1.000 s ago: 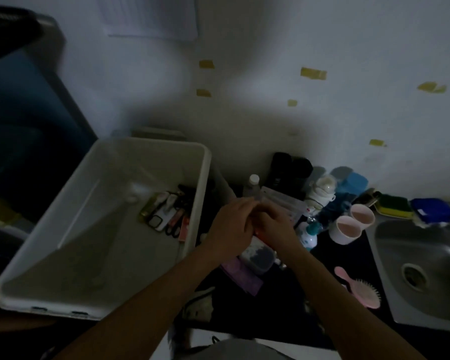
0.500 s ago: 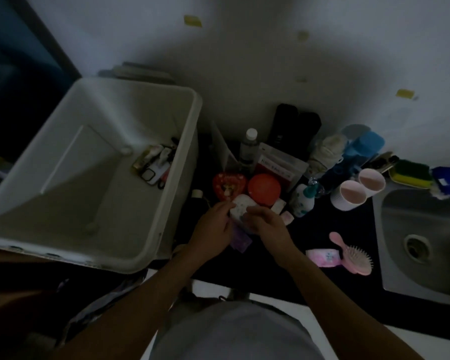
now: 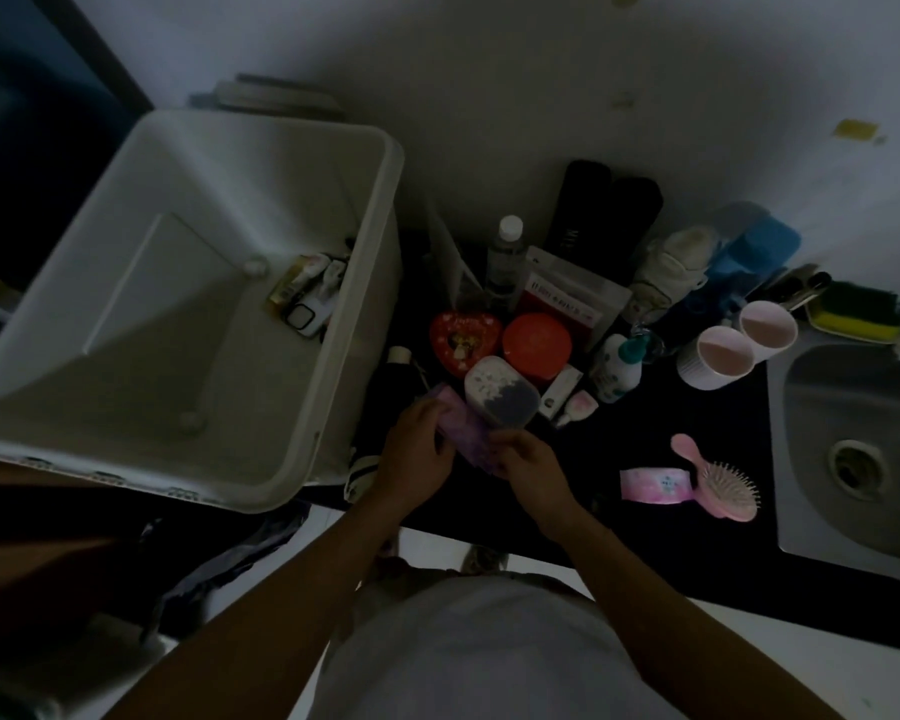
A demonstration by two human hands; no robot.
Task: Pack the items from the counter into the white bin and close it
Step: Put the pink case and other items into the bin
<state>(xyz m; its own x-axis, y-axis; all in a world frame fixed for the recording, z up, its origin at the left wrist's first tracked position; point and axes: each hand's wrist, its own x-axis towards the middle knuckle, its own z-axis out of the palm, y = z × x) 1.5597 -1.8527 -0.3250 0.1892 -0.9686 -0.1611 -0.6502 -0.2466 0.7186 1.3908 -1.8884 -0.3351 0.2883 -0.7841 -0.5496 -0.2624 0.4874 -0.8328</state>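
The open white bin stands at the left, with several small items lying against its right wall. On the dark counter my left hand and my right hand both grip a flat purple packet, one at each end. Just beyond it sit a white oval box with a dark lid part, a red heart-shaped tin and a round orange lid.
Bottles, a red-labelled pouch, black cases and a blue container crowd the back wall. Two pink-lined cups, a pink hairbrush and a pink roll lie right, beside a steel sink.
The view has tilted down and closer. My hands moved from the white oval box back toward me and now hold the purple packet, which has been drawn out from beside that box.
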